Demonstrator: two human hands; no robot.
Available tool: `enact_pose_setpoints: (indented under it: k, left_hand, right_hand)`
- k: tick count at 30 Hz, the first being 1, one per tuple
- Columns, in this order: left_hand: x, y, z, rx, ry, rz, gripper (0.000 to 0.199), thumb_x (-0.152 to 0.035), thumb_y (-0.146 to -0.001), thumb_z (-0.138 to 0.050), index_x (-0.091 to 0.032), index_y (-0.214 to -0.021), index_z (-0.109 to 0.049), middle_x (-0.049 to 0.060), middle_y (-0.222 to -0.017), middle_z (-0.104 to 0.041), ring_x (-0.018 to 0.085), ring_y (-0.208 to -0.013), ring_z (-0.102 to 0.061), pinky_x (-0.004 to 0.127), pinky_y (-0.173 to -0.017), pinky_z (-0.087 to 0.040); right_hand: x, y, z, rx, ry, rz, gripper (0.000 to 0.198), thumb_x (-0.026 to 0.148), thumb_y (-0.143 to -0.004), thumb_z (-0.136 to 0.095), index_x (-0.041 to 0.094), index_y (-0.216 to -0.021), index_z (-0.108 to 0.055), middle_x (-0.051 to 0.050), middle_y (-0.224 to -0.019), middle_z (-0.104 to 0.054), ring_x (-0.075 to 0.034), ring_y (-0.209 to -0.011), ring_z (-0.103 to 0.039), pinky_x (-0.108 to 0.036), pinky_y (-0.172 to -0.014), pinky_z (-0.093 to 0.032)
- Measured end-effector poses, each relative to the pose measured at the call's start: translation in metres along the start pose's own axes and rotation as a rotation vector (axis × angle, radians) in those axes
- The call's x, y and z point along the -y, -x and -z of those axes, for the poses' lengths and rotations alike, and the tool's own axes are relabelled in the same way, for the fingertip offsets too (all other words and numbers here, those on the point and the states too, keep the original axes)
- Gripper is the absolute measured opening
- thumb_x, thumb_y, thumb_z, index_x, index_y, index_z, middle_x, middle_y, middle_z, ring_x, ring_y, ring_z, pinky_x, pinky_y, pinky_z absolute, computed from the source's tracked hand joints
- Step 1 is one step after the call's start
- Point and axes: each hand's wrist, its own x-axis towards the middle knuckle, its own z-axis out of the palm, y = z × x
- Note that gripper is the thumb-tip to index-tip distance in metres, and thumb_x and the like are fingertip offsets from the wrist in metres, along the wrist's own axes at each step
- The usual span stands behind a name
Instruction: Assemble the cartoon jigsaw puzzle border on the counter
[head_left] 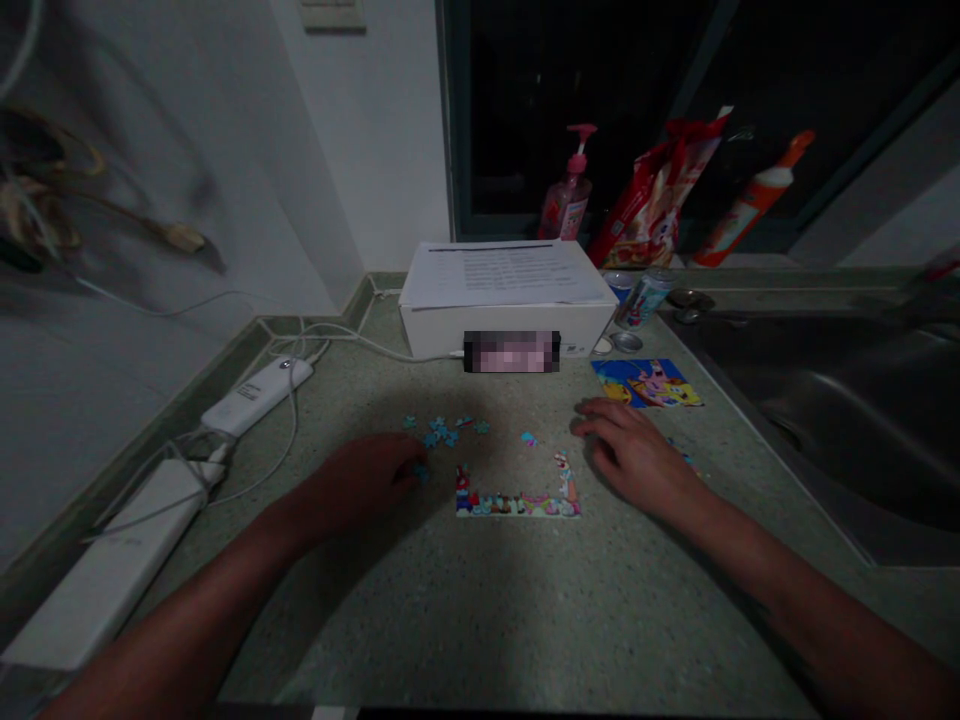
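A partly joined jigsaw puzzle lies on the counter, with a bottom row and short left and right sides. To its left, my left hand is curled, thumb and fingers closed around a blue puzzle piece at the tips. Past that hand is a cluster of loose, mostly blue puzzle pieces. One pink and blue piece lies alone above the joined part. My right hand rests to the right of the puzzle, fingers apart and nothing visible in them. A few pieces are partly hidden behind it.
A colourful cartoon picture lies beyond my right hand. At the back stand a white box, a blurred-out phone-like device on a cable, and a can. Power strips line the left; a metal sink is right.
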Motion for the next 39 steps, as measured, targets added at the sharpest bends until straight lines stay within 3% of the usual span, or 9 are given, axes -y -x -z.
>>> enact_pose_setpoints:
  k: [10,16,26,34,39]
  left_hand:
    - [0.003,-0.001,-0.002,-0.002,-0.022,0.057,0.024,-0.033,-0.097,-0.059,-0.024,-0.114,-0.073,0.009,-0.110,-0.079,0.029,-0.098,-0.072,0.040,-0.083,-0.049]
    - [0.007,-0.002,-0.006,0.008,-0.027,0.046,0.024,-0.036,-0.095,-0.060,-0.025,-0.113,-0.072,0.009,-0.109,-0.079,0.029,-0.097,-0.071,0.041,-0.082,-0.047]
    - [0.010,-0.002,-0.009,-0.025,-0.002,0.012,0.022,-0.032,-0.095,-0.058,-0.026,-0.110,-0.073,0.008,-0.107,-0.078,0.028,-0.096,-0.071,0.039,-0.082,-0.048]
    - [-0.002,-0.003,-0.004,0.007,-0.029,0.041,0.024,-0.027,-0.099,-0.054,-0.024,-0.113,-0.074,0.010,-0.111,-0.078,0.028,-0.099,-0.072,0.039,-0.083,-0.048]
    - [-0.001,-0.005,-0.006,-0.010,-0.014,0.031,0.019,-0.028,-0.098,-0.057,-0.023,-0.107,-0.073,0.010,-0.107,-0.077,0.028,-0.095,-0.070,0.039,-0.081,-0.047]
  right_hand:
    - [0.004,-0.002,0.001,-0.034,-0.010,-0.002,0.040,0.004,-0.088,-0.056,0.023,-0.119,-0.074,-0.015,-0.133,-0.074,-0.035,-0.130,-0.069,-0.063,-0.113,-0.056]
    - [0.002,-0.001,0.000,-0.001,0.002,-0.001,0.033,0.005,-0.089,-0.058,0.026,-0.108,-0.075,-0.012,-0.127,-0.077,-0.034,-0.128,-0.070,-0.061,-0.113,-0.057]
    - [0.002,-0.001,0.000,-0.001,-0.001,0.001,0.034,0.005,-0.090,-0.058,0.025,-0.108,-0.077,-0.012,-0.127,-0.077,-0.034,-0.127,-0.070,-0.064,-0.113,-0.057]
    - [0.005,-0.002,0.000,-0.019,0.001,0.021,0.037,0.005,-0.090,-0.056,0.023,-0.116,-0.075,-0.015,-0.130,-0.076,-0.035,-0.130,-0.070,-0.063,-0.113,-0.057]
    - [0.004,-0.001,0.000,-0.004,0.000,0.019,0.032,0.006,-0.092,-0.057,0.025,-0.109,-0.076,-0.013,-0.127,-0.077,-0.034,-0.126,-0.071,-0.062,-0.111,-0.058]
